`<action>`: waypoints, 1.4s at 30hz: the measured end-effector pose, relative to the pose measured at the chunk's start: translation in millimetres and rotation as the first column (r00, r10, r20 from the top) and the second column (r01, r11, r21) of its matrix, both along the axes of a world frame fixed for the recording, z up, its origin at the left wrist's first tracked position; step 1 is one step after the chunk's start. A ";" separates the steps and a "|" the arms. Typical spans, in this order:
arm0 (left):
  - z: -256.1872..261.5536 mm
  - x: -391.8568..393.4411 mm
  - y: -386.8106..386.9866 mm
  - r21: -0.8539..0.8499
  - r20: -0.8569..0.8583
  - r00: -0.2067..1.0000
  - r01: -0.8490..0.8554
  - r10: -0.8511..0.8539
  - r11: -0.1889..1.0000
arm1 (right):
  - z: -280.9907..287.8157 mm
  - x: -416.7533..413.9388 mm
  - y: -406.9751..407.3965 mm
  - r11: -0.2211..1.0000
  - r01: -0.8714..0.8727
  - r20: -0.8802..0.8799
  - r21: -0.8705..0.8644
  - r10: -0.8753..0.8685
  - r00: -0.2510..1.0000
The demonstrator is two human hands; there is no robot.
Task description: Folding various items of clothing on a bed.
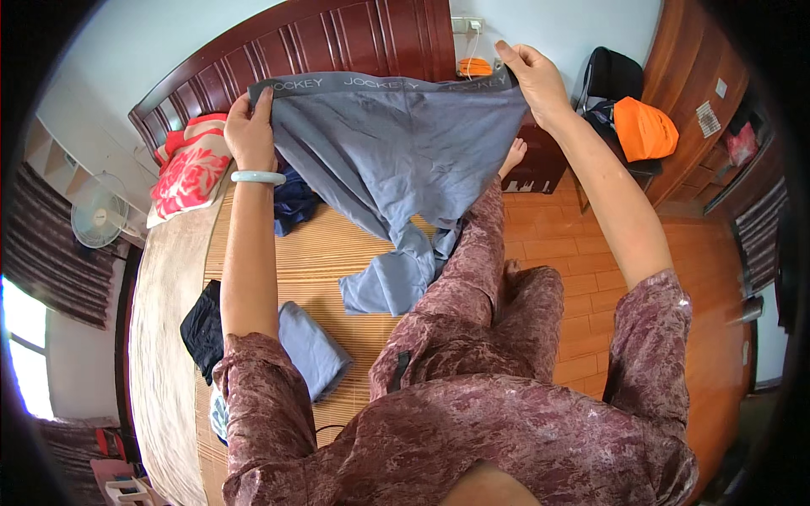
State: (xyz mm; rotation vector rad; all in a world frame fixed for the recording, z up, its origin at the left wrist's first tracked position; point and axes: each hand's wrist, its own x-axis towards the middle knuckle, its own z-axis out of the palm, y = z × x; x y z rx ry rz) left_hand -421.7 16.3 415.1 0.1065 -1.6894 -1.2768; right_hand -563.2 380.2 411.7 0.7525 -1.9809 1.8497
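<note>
A pair of grey-blue long underpants (405, 139) with a dark grey Jockey waistband hangs stretched between my hands. My left hand (249, 129) pinches the left end of the waistband, thumb in front. At the other end, my right hand (535, 79) grips the band, held a little higher. The legs drop down and bunch on the bamboo mat (310, 253), close to my thigh. Below my left forearm lies a folded grey-blue garment (313, 351). A black garment (204, 332) is partly hidden behind that arm, and a navy garment (294, 202) lies beyond it.
A dark wooden headboard (316, 44) rises behind the bed, with a red-and-white pillow (193, 171) at its left. A fan (100, 215) stands further left. To the right, a black chair (610, 82) holds an orange bag (645, 129) on the tiled floor (588, 303).
</note>
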 end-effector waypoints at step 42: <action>60.1 58.6 40.0 -0.081 -0.564 0.808 -0.260 0.171 0.962 | 54.6 69.2 -16.3 0.810 0.176 -0.407 -0.560 -0.454 0.793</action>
